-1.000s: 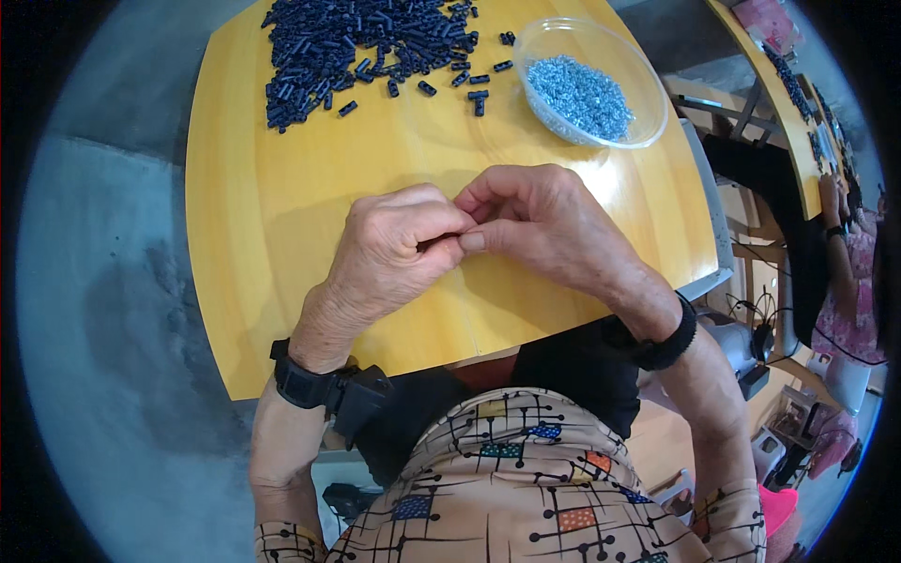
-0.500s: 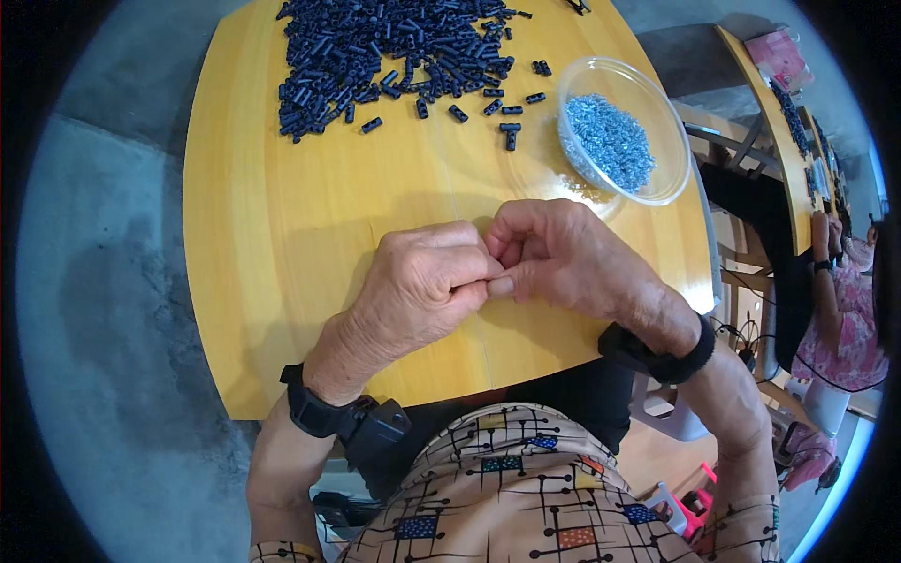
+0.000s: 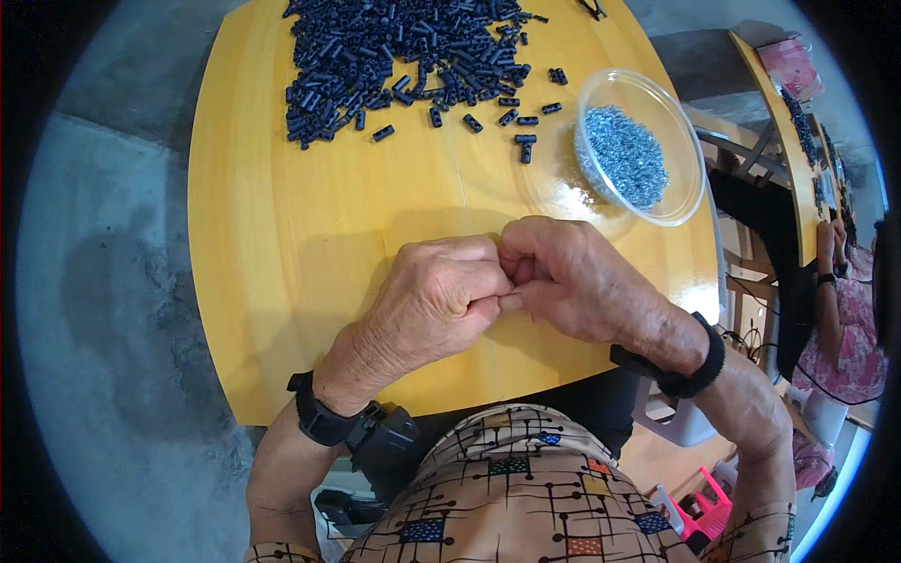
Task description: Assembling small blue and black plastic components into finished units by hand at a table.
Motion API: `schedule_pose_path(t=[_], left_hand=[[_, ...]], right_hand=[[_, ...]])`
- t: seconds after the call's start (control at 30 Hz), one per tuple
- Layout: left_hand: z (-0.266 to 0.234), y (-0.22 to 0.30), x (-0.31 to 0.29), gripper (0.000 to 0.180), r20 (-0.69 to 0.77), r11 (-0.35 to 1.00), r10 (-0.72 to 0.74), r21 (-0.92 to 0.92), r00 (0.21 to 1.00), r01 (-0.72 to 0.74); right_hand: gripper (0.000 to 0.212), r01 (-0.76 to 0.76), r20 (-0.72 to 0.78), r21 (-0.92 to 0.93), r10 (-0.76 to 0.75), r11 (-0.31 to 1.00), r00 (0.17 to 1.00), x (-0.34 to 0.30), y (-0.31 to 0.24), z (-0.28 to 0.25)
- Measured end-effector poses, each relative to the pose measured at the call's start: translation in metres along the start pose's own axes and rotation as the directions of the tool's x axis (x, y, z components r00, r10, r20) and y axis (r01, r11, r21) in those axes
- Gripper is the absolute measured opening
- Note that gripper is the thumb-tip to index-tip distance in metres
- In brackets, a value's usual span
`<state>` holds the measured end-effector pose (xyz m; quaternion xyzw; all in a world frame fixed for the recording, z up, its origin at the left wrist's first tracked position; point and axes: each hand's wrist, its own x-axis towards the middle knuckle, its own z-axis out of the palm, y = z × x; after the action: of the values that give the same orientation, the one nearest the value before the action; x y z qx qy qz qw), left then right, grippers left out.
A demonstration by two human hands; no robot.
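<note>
Over the near middle of the wooden table [image 3: 282, 281], my two hands meet fingertip to fingertip. My left hand [image 3: 436, 291] is closed, its thumb and curled fingers pinched together. My right hand [image 3: 587, 281] is closed too, thumb and forefinger pressed against the left fingertips. Whatever they pinch is hidden behind the fingers. Beyond them lies a large heap of small black tubular plastic pieces with holes [image 3: 394, 56]. To the right of it stands a clear round plastic tub [image 3: 693, 174] holding many small silvery metal parts [image 3: 624, 155].
Several stray black pieces [image 3: 472, 123] lie between the heap and my hands. A small dark tool [image 3: 593, 9] is at the far edge. On the right, another person in a pink patterned top [image 3: 840, 328] sits at a second table [image 3: 784, 141]. A pink plastic stool [image 3: 709, 507] stands below.
The view has shifted slightly, so the table and its contents appear a little lower and further right. My hands stay pressed together at the fingertips, with little visible change in grip.
</note>
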<state>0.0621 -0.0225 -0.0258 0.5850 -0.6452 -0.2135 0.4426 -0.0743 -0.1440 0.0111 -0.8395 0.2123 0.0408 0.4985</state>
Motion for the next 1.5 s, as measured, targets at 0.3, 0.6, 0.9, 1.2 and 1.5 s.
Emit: schedule_pose_path(t=[0.3,0.6,0.9,1.2,1.5], left_hand=[[0.001,0.002,0.001,0.011,0.007,0.998,-0.062,-0.025,0.998,0.062],[-0.017,0.011,-0.002,0.012,0.198,0.659,-0.422,-0.602,0.885,0.450],[-0.020,0.000,-0.006,0.017,0.339,0.289,-0.291,-0.860,0.895,0.420],[-0.016,0.008,-0.003,0.018,0.372,0.332,-0.333,-0.814,0.866,0.477],[-0.020,0.012,0.001,0.016,0.486,0.497,-0.399,-0.598,0.778,0.629]], right_hand=[[0.018,-0.117,0.066,0.079,0.112,0.990,0.991,-0.004,-0.007,-0.007],[0.046,0.263,-0.331,0.109,-0.214,0.959,0.919,-0.036,-0.017,0.010],[0.044,0.359,-0.481,0.345,-0.165,0.867,0.861,-0.038,-0.014,0.037],[0.036,0.429,-0.567,0.174,-0.266,0.887,0.780,-0.040,-0.013,0.040],[0.029,0.259,-0.618,0.387,0.040,0.885,0.785,-0.096,-0.001,0.012]])
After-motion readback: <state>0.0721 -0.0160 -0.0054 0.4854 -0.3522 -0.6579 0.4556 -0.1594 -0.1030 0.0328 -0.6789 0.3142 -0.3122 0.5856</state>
